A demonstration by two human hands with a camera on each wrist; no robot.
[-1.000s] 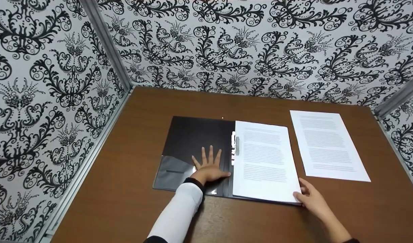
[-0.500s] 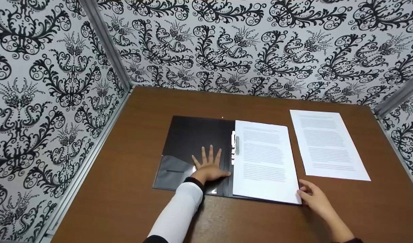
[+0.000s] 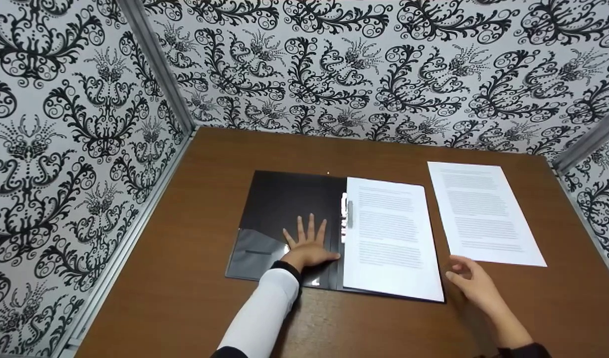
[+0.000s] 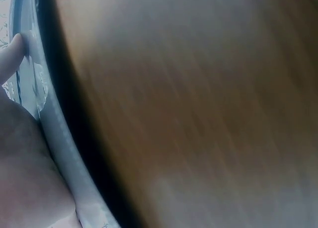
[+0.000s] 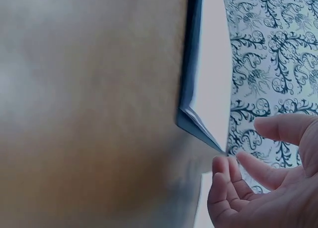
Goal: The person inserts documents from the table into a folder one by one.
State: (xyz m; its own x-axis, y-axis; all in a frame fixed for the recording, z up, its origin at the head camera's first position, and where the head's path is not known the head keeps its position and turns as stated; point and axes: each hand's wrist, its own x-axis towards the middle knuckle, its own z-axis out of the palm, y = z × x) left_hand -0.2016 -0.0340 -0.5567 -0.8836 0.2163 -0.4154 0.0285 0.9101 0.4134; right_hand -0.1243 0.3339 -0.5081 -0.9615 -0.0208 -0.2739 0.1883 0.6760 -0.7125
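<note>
Two hands at an open black plastic folder (image 3: 284, 209): filing step, between sheets.
Left hand (image 3: 309, 246) flat, holding cover down; right hand (image 3: 471, 281) relaxed, empty, beside clipped white pages (image 3: 389, 238); loose printed sheet (image 3: 483, 211) on brown bench (image 3: 185, 298) likely needs lifting next.

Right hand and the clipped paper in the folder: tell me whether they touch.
Apart. The head view shows bare table between the right hand and the clipped paper; the right wrist view shows its fingers off the paper's corner.

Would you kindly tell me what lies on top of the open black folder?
The left hand rests flat on the black folder; clipped printed sheets cover its right half, hiding whatever lies beneath.
</note>
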